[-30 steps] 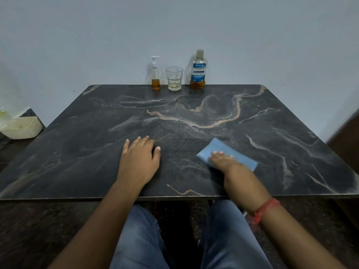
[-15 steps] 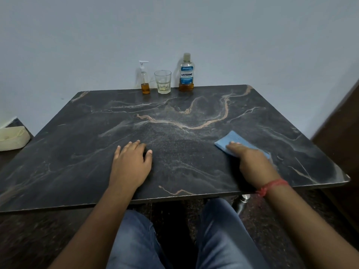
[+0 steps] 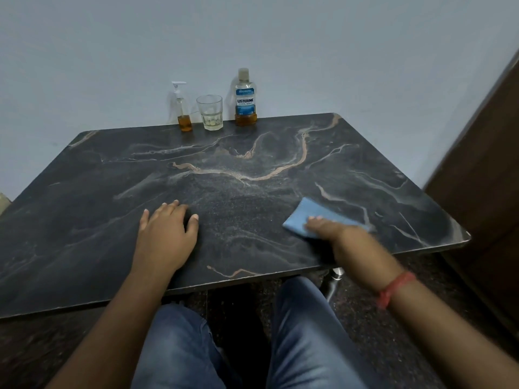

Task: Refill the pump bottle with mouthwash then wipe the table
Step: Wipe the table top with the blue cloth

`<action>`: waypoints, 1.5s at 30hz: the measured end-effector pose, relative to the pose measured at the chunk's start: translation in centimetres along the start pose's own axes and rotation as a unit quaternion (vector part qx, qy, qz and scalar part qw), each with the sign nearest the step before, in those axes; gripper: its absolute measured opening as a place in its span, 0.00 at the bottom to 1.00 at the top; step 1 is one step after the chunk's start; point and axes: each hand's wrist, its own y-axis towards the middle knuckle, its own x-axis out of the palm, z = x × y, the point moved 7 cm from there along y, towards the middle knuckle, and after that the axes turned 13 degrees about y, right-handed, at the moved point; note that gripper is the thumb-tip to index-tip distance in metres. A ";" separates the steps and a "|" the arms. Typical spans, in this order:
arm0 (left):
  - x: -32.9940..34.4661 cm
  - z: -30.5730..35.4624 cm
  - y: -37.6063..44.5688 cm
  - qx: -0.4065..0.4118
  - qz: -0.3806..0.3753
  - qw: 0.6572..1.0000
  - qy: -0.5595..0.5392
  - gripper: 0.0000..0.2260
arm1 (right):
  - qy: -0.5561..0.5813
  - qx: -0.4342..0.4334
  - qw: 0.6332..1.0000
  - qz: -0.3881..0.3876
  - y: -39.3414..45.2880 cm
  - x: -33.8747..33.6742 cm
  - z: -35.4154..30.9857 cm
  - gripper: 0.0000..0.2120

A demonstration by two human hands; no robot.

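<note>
A small clear pump bottle (image 3: 183, 111) with amber liquid at its bottom stands at the back edge of the dark marble table (image 3: 252, 169). Right of it a Listerine mouthwash bottle (image 3: 245, 100) stands capped, with a little amber liquid left. My right hand (image 3: 334, 234) presses flat on a folded blue cloth (image 3: 309, 213) near the table's front right. My left hand (image 3: 165, 234) rests flat on the tabletop with straight fingers, left of centre near the front edge.
A clear drinking glass (image 3: 210, 113) stands between the two bottles against the pale wall. A dark wooden panel (image 3: 483, 175) rises close to the table's right edge. My knees in blue jeans (image 3: 303, 332) sit under the front edge, beside a metal table leg (image 3: 335, 279).
My right hand has slid the blue cloth rightward across the front of the table. My left hand has stayed flat in the same spot. The view has swung right.
</note>
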 end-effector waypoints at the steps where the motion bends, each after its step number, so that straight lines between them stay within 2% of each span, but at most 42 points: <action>1: 0.0 0.2 0.1 0.009 0.003 1.000 0.000 0.20 | 0.004 0.048 0.997 0.067 0.4 -1.9 1.7 0.20; 3: -0.1 0.4 0.0 0.026 0.011 1.000 0.000 0.22 | -0.050 0.096 0.986 0.124 0.9 -3.2 3.0 0.28; 4: -0.2 0.5 -0.1 0.033 0.014 0.999 0.000 0.22 | -0.053 0.076 0.989 0.114 1.0 -2.3 2.2 0.29; 6: -0.3 0.7 -0.1 0.042 0.019 0.999 0.001 0.24 | -0.054 0.006 0.998 0.031 1.1 1.0 0.5 0.29; 8: -0.4 0.9 -0.1 0.052 0.023 0.998 0.003 0.25 | -0.055 -0.013 0.998 0.015 1.2 0.6 0.5 0.29; 12: -0.4 1.2 0.0 0.072 0.027 0.997 0.012 0.27 | -0.107 0.112 0.979 0.131 1.7 -4.6 3.9 0.30; 13: -0.4 1.2 0.0 0.076 0.025 0.997 0.017 0.28 | -0.104 0.102 0.980 0.135 1.6 -3.9 3.3 0.30; 15: -0.3 1.4 0.1 0.079 0.023 0.996 0.025 0.29 | -0.085 0.032 0.994 0.068 1.6 0.0 1.4 0.31; 17: -0.3 2.0 0.3 0.084 0.022 0.996 0.021 0.29 | -0.069 -0.013 0.997 0.025 1.6 0.7 1.1 0.31; 21: -0.5 4.7 0.2 0.110 0.033 0.993 0.006 0.29 | -0.124 0.120 0.974 0.148 1.9 -5.3 5.3 0.28; 22: -0.5 5.5 0.1 0.113 0.036 0.993 0.002 0.30 | -0.122 0.120 0.973 0.153 1.7 -5.0 4.9 0.28; 26: -0.4 8.8 0.7 0.131 0.029 0.991 -0.010 0.30 | -0.087 0.002 0.995 0.046 1.6 -1.1 2.6 0.27; 30: -0.1 10.6 1.0 0.142 0.025 0.989 -0.011 0.30 | -0.139 0.110 0.978 0.107 1.4 -6.2 5.4 0.22; 31: 0.0 10.6 1.0 0.140 0.024 0.990 -0.012 0.30 | -0.144 0.095 0.980 0.103 1.2 -5.8 4.8 0.21; 34: 0.2 10.3 1.0 0.131 0.021 0.991 -0.018 0.30 | -0.115 -0.004 0.993 0.018 0.3 -2.4 2.9 0.21; 35: 0.2 10.3 1.0 0.131 0.023 0.991 -0.019 0.30 | -0.110 -0.004 0.994 0.013 0.5 -3.3 3.5 0.21; 38: 0.2 10.5 0.9 0.142 0.031 0.989 -0.010 0.31 | -0.161 0.118 0.977 0.077 1.4 -7.9 7.3 0.19; 39: 0.2 10.5 0.8 0.143 0.034 0.989 -0.010 0.31 | -0.179 0.134 0.971 0.084 1.4 -8.0 7.4 0.19; 41: 0.2 10.4 0.7 0.140 0.037 0.989 -0.010 0.31 | -0.169 0.076 0.981 0.060 1.5 -5.3 5.4 0.20; 43: 0.2 10.3 0.7 0.137 0.036 0.990 -0.010 0.31 | -0.138 -0.008 0.990 -0.004 1.0 -2.6 3.8 0.21; 45: 0.2 10.4 0.8 0.139 0.036 0.990 -0.011 0.31 | -0.138 -0.009 0.990 -0.016 2.1 -4.1 5.0 0.20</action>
